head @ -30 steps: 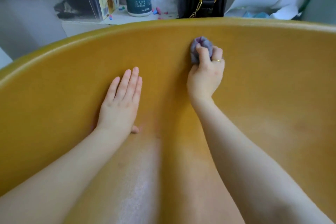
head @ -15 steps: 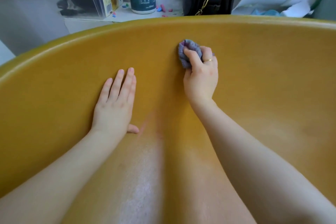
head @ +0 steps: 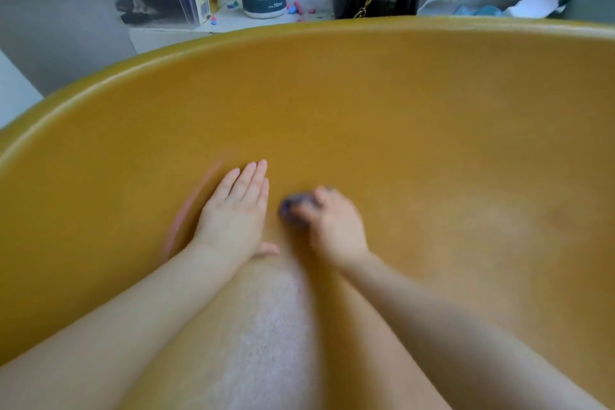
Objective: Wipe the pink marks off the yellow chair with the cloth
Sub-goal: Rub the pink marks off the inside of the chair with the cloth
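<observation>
Motion blur smears right hand point(head: 336, 226) gripping cloth point(head: 294, 210).

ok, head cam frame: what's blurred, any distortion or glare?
Head view: motion blur smears the right hand and the cloth it grips; the left hand, flat on the yellow chair, stays sharper. Wide-angle bowing curves the chair rim. Soft sheen along the rim at left, nothing blown out. The pink mark beside the left hand is readable but soft.
</observation>
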Demonstrator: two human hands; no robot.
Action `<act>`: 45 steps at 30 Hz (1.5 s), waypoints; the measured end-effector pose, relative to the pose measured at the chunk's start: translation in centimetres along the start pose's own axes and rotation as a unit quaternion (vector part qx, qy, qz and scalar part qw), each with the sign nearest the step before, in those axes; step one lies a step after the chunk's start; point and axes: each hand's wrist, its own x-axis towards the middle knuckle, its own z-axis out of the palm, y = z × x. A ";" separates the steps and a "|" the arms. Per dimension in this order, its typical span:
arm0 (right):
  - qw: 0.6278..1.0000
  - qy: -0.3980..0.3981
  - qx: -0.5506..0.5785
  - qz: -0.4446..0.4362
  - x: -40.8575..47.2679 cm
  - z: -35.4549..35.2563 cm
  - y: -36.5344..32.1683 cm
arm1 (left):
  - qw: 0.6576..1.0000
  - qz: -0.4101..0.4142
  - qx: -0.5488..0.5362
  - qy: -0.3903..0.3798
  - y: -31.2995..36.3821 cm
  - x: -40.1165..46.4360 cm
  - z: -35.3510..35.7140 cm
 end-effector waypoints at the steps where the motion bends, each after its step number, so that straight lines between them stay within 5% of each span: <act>1: 0.997 0.056 -0.015 0.048 2.2 -0.4 1.0 | 1.000 0.008 0.012 -0.023 -0.1 -0.3 0.4; 4: 0.974 0.160 -0.020 0.157 5.6 -0.1 1.7 | 0.998 0.026 0.050 -0.029 -0.9 -0.8 1.4; 6: 0.972 0.159 0.016 0.175 3.9 1.5 -0.2 | 0.997 0.033 0.059 -0.034 -1.1 -0.8 1.9; 11: 0.987 -0.049 0.150 0.040 -6.4 1.6 -5.7 | 0.997 0.035 0.056 -0.047 -0.8 -0.4 2.1; 15: 0.978 -0.139 0.134 -0.079 -5.8 1.0 -3.6 | 0.997 0.026 0.047 -0.061 -0.6 -0.6 1.8; 20: 0.997 0.020 0.002 0.079 0.2 1.1 2.1 | 0.996 0.016 0.066 -0.063 -0.3 -0.7 1.9; 23: 0.991 0.021 0.026 0.129 -1.0 1.6 0.2 | 0.995 0.012 0.068 -0.067 -0.2 -0.7 1.7; 28: 0.972 -0.160 0.171 0.001 -9.2 -0.4 -5.1 | 0.995 -0.003 0.060 -0.076 0.1 -1.2 0.9; 32: 0.967 -0.196 0.142 -0.078 -8.7 -1.0 -4.1 | 0.998 0.001 0.047 -0.052 0.7 -3.1 0.7; 35: 0.993 -0.089 0.071 0.030 -4.7 0.2 -1.2 | 0.998 0.014 0.028 -0.061 1.1 -5.5 1.5; 39: 0.981 -0.006 0.036 0.188 -3.3 1.3 -1.8 | 0.993 0.002 0.018 -0.119 0.9 -8.5 2.7; 45: 0.969 -0.171 0.179 -0.008 -10.4 -1.2 -8.6 | 0.992 -0.034 0.000 -0.122 1.7 -10.6 3.0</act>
